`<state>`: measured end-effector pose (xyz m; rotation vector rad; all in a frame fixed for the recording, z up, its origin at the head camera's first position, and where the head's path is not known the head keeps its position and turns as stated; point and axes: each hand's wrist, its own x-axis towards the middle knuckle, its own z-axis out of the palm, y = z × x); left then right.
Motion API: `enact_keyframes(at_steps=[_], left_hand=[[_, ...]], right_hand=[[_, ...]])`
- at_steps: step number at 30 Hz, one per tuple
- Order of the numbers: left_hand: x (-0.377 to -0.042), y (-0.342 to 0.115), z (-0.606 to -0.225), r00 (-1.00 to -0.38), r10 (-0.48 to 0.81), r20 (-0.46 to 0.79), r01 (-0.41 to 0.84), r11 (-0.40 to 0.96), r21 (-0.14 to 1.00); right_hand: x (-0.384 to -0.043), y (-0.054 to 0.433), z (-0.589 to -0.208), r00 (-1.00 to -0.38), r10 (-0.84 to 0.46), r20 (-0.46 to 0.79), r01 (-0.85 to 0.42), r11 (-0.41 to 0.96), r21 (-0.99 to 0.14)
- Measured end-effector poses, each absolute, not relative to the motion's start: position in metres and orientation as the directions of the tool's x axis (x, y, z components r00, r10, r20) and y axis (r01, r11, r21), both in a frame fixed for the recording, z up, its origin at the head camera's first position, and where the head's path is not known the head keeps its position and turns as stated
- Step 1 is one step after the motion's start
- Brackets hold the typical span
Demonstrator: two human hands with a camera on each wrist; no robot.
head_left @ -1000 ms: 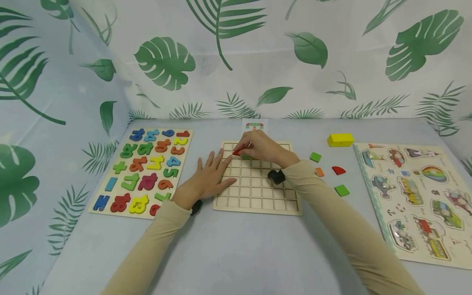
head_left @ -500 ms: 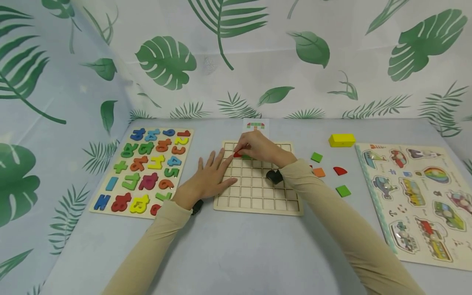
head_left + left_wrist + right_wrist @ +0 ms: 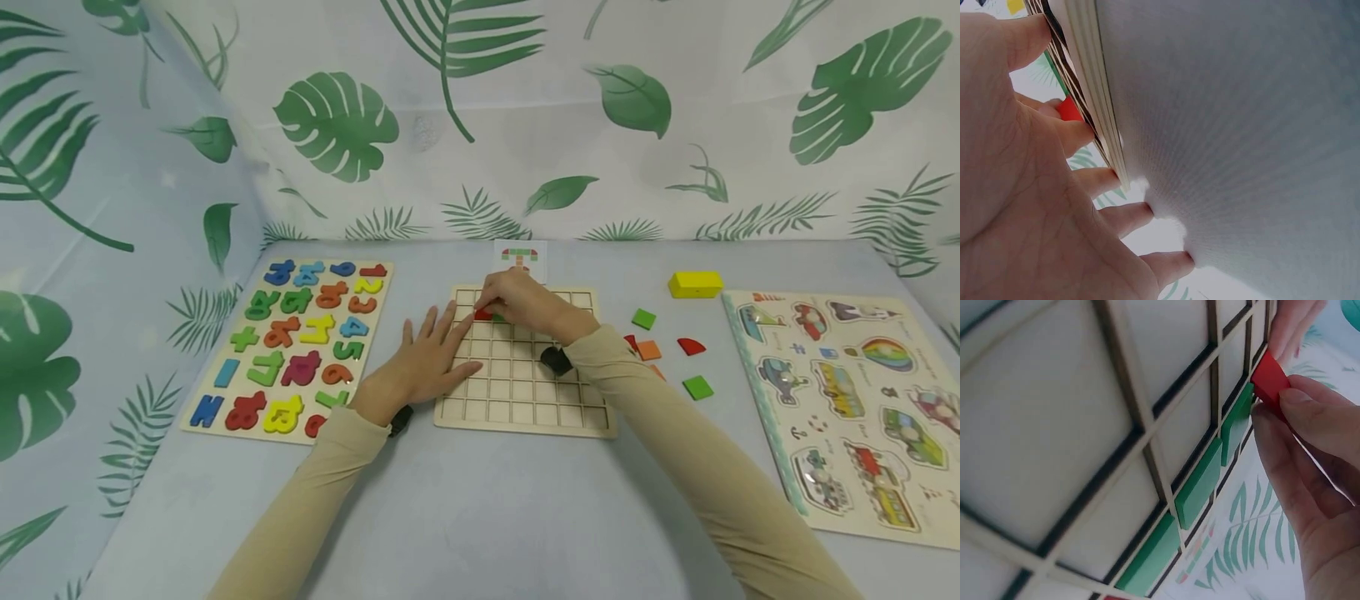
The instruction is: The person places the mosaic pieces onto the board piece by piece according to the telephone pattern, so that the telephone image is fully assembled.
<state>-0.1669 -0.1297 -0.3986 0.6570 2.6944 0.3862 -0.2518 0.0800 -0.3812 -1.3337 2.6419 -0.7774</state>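
Observation:
My right hand point(image 3: 525, 302) pinches a red tile point(image 3: 1269, 381) between thumb and fingers, at the upper left of a wooden grid board point(image 3: 522, 389). The tile looks tilted in the right wrist view, at the end of a row of green tiles point(image 3: 1200, 484) seated in the cells. Most of that row is hidden under the hand in the head view. My left hand point(image 3: 422, 367) lies with fingers spread over the board's left edge, its index fingertip close to the red tile. In the left wrist view, its fingers point(image 3: 1129, 219) are straight.
A pattern card point(image 3: 534, 252) lies behind the board. Right of it are a green square point(image 3: 698, 387), a red quarter-circle point(image 3: 692, 346), orange pieces point(image 3: 648, 350) and a yellow block point(image 3: 695, 285). A number puzzle point(image 3: 255, 341) lies left, a picture puzzle point(image 3: 772, 425) right.
The red tile has come down onto the board beside the green row. My right hand and sleeve shifted slightly, uncovering more loose pieces. My left hand stays put.

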Motion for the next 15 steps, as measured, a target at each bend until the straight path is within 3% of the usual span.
enact_keyframes(at_steps=[15], left_hand=[[-0.1665,-0.1304,-0.3985,-0.833,0.492,-0.252,0.397,0.850,0.347]], right_hand=[[-0.2522,0.0774,-0.3804,-0.603,-0.791,0.105,-0.749,0.516,-0.416]])
